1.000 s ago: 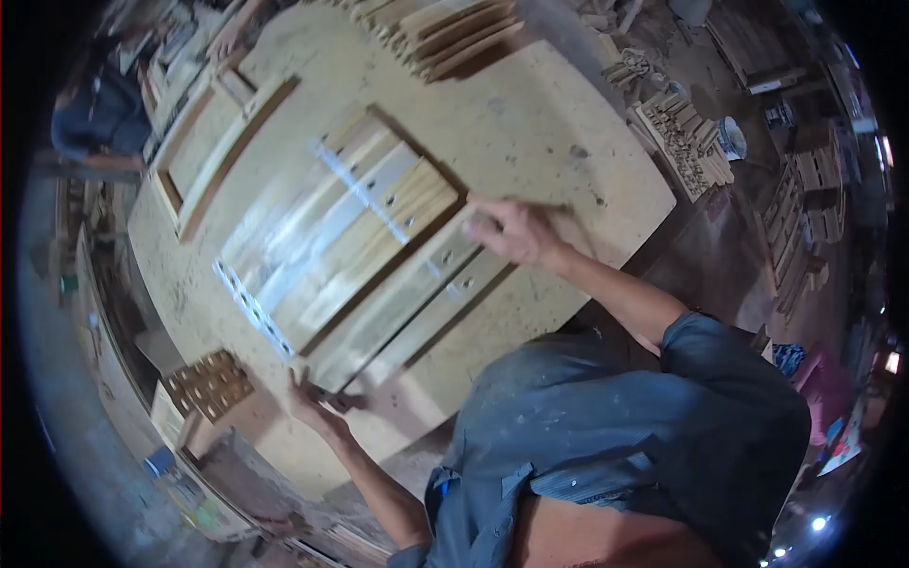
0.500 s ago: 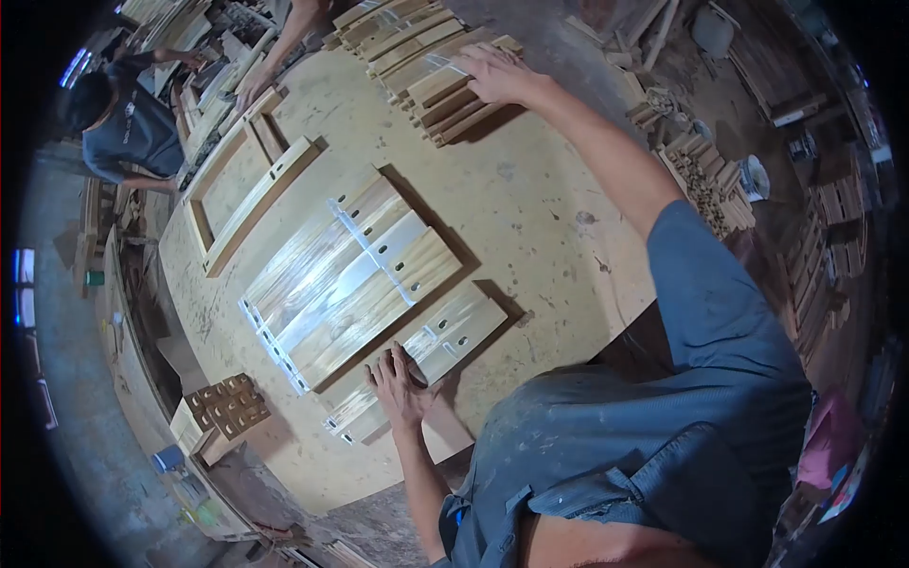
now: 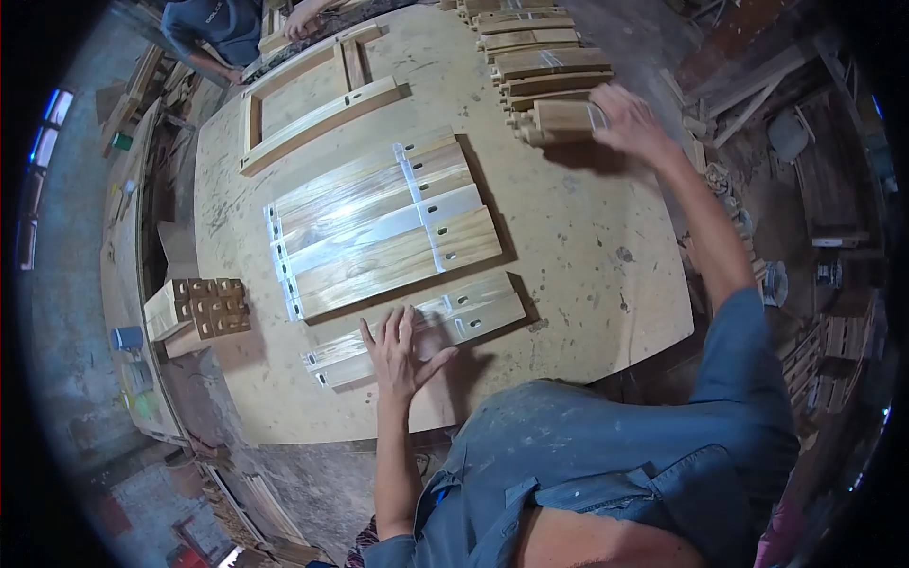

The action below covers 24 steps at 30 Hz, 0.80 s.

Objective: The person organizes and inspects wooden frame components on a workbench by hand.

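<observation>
The person in front of me has on a dusty blue-grey shirt (image 3: 606, 435), its short, loose sleeves ending above the elbows. Pale specks dot the cloth, and there's a creased, flapped piece with a visible seam near the open part at the bottom of the frame. The hands are bare, five-fingered, without gloves.

The right hand (image 3: 632, 128), first at the far end of the pair of pale, slotted wooden boards (image 3: 492, 308), then over the row of stacked light-brown wooden pieces (image 3: 554, 64), is now at the right end of its nearest pieces. The left hand (image 3: 400, 355) has moved from the boards' left end to their middle, fingers now spread wider. The dark-shirted co-worker's (image 3: 220, 28) head has left view.
</observation>
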Each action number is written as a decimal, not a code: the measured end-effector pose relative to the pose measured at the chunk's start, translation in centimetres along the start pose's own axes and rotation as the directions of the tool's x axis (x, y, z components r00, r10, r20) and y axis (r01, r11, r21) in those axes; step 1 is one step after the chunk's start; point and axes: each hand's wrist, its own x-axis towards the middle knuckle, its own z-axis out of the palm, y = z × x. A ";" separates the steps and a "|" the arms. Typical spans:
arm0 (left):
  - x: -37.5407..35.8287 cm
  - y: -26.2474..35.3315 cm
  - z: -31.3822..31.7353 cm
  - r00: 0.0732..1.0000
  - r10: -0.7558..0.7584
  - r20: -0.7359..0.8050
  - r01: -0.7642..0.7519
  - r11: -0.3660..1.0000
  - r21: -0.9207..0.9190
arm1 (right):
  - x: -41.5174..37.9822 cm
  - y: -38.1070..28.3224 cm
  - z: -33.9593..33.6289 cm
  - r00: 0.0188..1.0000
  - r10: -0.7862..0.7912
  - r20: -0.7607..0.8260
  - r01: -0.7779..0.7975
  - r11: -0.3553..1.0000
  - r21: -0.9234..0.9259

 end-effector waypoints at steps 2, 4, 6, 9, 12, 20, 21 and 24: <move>0.4 2.4 0.1 0.975 -0.113 -0.190 0.043 0.941 -0.336 | -2.8 -6.4 -3.2 0.991 0.133 -0.027 -0.129 0.986 0.108; 2.9 7.2 -1.1 0.955 -0.295 0.004 0.159 0.503 -0.850 | -6.1 -14.0 -3.0 0.972 0.195 -0.130 -0.172 0.970 0.170; 6.4 11.1 0.4 0.937 -0.304 0.173 0.187 0.016 -0.982 | -8.4 -21.1 -1.8 0.979 0.162 -0.127 -0.130 0.965 0.228; 10.0 12.4 1.0 0.837 -0.446 0.319 0.041 -0.529 -0.848 | -9.4 -27.0 -2.2 0.994 0.043 -0.098 -0.017 0.968 0.251; 10.3 9.3 -0.8 0.891 -0.281 0.357 0.270 -0.304 -0.914 | -9.6 -24.3 -3.7 0.988 -0.139 0.061 0.043 0.642 0.766; 9.6 7.5 -1.6 0.968 -0.231 -0.100 -0.078 0.103 -0.992 | -9.4 -26.3 6.9 0.969 -0.206 0.133 -0.040 0.401 0.915; 9.1 7.6 -2.1 0.964 -0.242 -0.110 -0.085 0.111 -0.990 | -9.2 -26.8 6.4 0.967 -0.221 0.127 -0.030 0.397 0.917; 8.0 8.4 -1.8 0.864 -0.488 -0.123 -0.121 0.036 -0.992 | -9.6 -28.2 6.0 0.930 -0.176 0.321 -0.239 0.373 0.897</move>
